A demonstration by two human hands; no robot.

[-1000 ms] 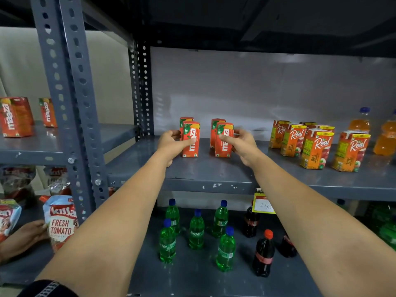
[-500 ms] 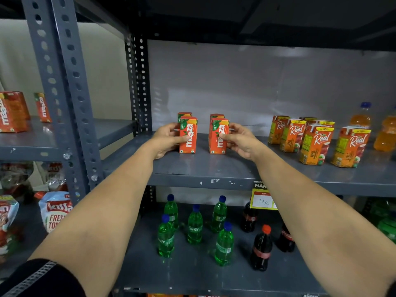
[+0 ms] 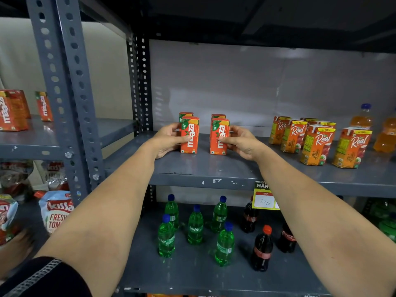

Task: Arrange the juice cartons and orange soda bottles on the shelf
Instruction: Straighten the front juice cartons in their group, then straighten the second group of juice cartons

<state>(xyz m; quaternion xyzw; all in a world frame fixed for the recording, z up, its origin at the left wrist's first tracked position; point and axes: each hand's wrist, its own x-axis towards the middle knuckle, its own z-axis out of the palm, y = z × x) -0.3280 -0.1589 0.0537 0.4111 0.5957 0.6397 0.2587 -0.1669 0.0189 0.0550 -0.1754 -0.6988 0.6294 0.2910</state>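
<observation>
Two pairs of red Maaza juice cartons stand upright on the grey shelf, one carton behind the other in each pair. My left hand grips the left front Maaza carton, thumb on its front face. My right hand grips the right front Maaza carton the same way. To the right stand several orange Real juice cartons in rows. Two orange soda bottles stand at the far right by the back wall; the rightmost one is cut off by the frame edge.
A perforated grey upright post divides this shelf from a left bay holding more Maaza cartons. Below are green Sprite bottles, dark cola bottles and a yellow price tag. Ketchup pouches and another person's hand are at lower left.
Both hands have kept hold of the front Maaza cartons and turned them to face squarely forward, each in line with the carton behind. The view has shifted slightly.
</observation>
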